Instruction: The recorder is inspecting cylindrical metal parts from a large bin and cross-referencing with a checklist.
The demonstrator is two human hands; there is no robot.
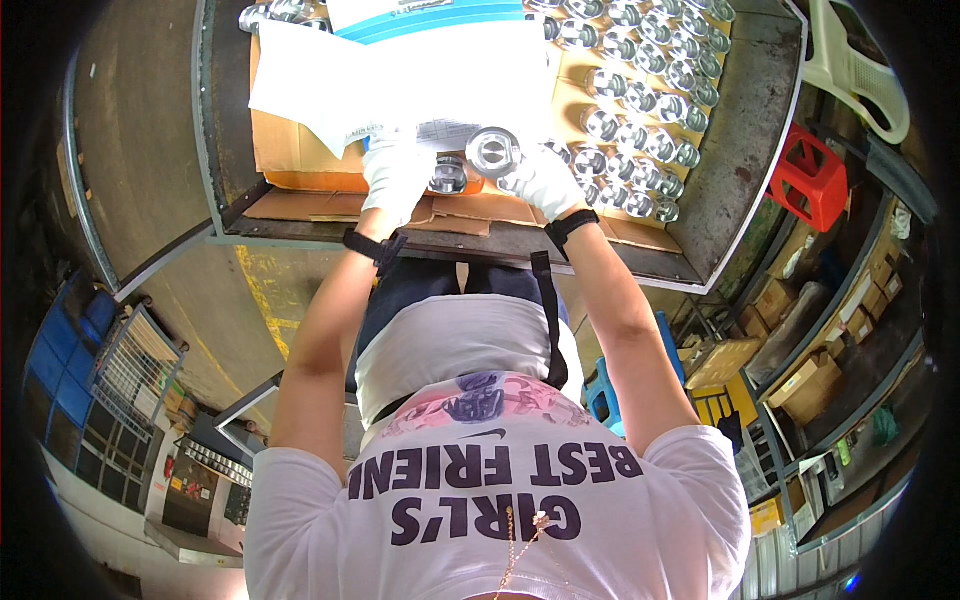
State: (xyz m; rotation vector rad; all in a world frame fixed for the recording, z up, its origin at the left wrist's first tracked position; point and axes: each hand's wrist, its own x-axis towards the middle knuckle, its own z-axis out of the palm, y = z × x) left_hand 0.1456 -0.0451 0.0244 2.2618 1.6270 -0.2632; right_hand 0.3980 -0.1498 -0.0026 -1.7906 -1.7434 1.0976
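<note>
In my right hand (545, 182), gloved in white, is a metal engine piston (494, 153), its round crown turned up and its edge pinched by my fingers. My left hand (396, 178), also gloved, closes at the side of a second piston (448, 176), lower and a little to the left of the first. Glare washes out part of the left fingers. Just beyond both hands lies a bright white sheet (400, 85), overexposed, with a blue printed band at its far side. Brown cardboard (285, 148) lies under the work.
Rows of upright pistons (640, 97) stand on cardboard at the right of the metal-edged table (745, 120). More pistons (290, 12) are at the far left. A red stool (808, 178) and a pale plastic chair (855, 75) stand to the right, near shelves with boxes (808, 388).
</note>
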